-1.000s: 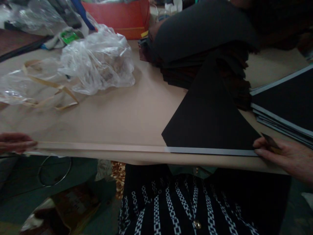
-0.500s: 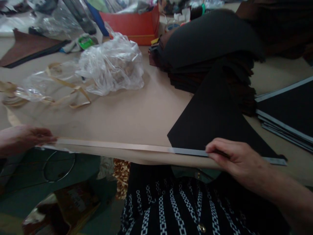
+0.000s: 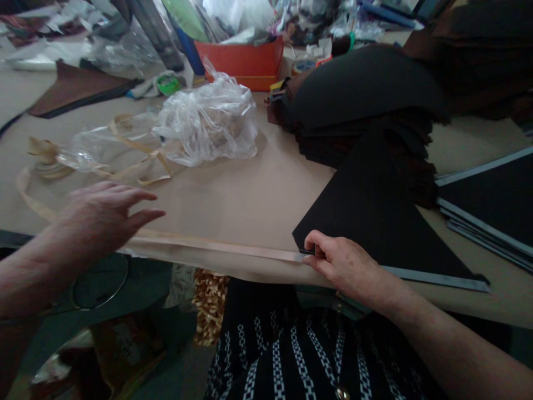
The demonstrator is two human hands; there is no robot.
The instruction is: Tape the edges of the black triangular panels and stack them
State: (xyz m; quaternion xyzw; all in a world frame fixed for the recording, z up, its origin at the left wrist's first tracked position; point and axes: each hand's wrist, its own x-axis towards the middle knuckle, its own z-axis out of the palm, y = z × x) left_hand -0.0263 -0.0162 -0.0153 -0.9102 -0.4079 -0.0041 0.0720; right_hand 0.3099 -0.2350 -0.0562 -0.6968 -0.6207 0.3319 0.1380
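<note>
**Right fingers pinched on the long strip, left hand open above the worktop**

My right hand (image 3: 350, 266) rests at the near edge of the worktop (image 3: 233, 205), its thumb and forefinger (image 3: 313, 240) closed on the long thin strip (image 3: 216, 248) where a thin dark edge shows; I cannot tell what the strip is made of. Its long axis runs left to right along that near edge, from in front of my left hand (image 3: 100, 219) to well past my right, and its right end lies along the lower side of a black sheet (image 3: 375, 222). My right hand is the nearer, touching it. My left fingers (image 3: 137, 197) are spread wide, just beyond the strip, holding nothing.
</note>
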